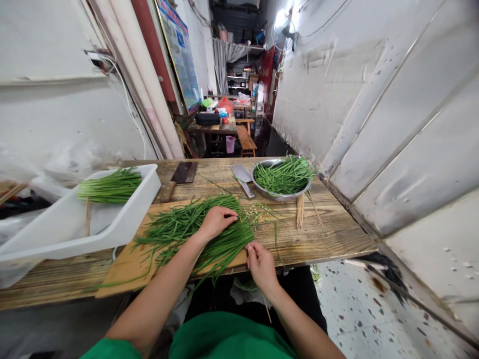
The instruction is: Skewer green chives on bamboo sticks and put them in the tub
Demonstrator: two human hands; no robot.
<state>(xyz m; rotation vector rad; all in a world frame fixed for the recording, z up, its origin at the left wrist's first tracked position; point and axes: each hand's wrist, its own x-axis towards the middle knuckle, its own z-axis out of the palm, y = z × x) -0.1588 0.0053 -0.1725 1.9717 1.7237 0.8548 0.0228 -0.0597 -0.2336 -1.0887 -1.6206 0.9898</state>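
A spread of green garlic chives (190, 222) lies on a wooden cutting board (125, 269) in front of me. My left hand (219, 223) rests over the chives near their cut ends, thumb and fingers pinched together on them. At the near corner of the cut ends, my right hand (261, 264) is closed with thumb against fingers. A thin wooden skewer (267, 310) sticks out below it toward my lap; the part inside the hand is hidden. Chopped bits (255, 215) are scattered just beyond the cut ends.
A white plastic tray (123, 230) with more chives stands at the left. Behind the board lie a dark cleaver (184, 172) and a steel cleaver (243, 180). A metal bowl (280, 197) heaped with chives and a skewer bundle (300, 212) are at the right.
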